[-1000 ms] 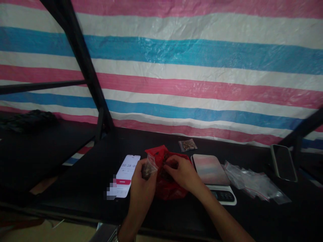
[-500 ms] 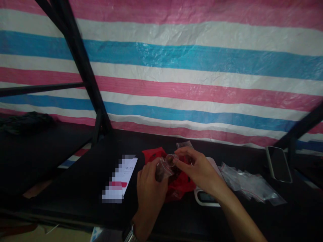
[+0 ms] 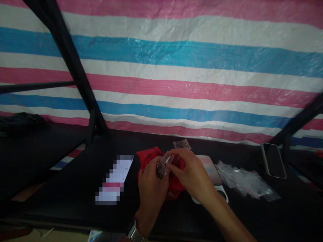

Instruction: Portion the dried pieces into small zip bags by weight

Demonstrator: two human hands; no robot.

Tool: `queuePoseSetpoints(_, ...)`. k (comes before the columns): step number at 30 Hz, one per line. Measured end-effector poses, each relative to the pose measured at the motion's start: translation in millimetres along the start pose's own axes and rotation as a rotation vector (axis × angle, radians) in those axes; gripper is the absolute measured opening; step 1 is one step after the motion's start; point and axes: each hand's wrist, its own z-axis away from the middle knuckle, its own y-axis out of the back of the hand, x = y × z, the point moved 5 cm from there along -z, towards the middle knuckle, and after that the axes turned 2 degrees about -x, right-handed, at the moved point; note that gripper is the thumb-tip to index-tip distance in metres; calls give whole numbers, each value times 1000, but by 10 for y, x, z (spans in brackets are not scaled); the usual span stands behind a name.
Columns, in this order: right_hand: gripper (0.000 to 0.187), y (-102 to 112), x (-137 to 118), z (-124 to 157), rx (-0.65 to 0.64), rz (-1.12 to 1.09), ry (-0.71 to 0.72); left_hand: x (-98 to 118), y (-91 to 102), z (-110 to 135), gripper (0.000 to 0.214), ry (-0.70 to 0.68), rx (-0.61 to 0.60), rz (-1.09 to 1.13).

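"Red plastic bag (image 3: 148, 154) on the counter (image 3: 121, 141); what's held over it?"
"Hands close together: left hand (image 3: 152, 184) clasping a zip bag (image 3: 164, 170), right hand (image 3: 193, 169) pinching a clear cup (image 3: 168, 158) at its mouth. Keep that mouth wide; tip gently."

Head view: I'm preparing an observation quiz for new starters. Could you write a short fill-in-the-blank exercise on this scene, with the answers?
1. The right hand holds a small clear cup, the left hand a small zip bag; the larger plastic bag beneath is ____.
2. The metal-banded watch is on the ____ wrist.
3. From the wearer's viewpoint, the pile of clear zip bags lies to the ____ of the scale.
4. The tarp has pink, white and ____ stripes.

Missing words: red; left; right; blue.
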Motion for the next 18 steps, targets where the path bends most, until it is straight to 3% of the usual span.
queuePoseSetpoints(4,23,48,64,-2,81,-66,-7,-15,8,3,34,16,15,34)
queuePoseSetpoints(7,19,66,258,-13,144,-108,-128,-40,18,2,35,52,8,78)
queuePoseSetpoints(9,15,8,387,-17,70,-105,-192,-59,25,-1,36,87,2,123)
queuePoseSetpoints(12,14,-98,443,7,-88,-107,-181,-74,14,-4,41,135,-11,226)
queuePoseSetpoints(18,10,-98,202,120,-160,-270,-138,-37,-41,7,61,115,-1,344)
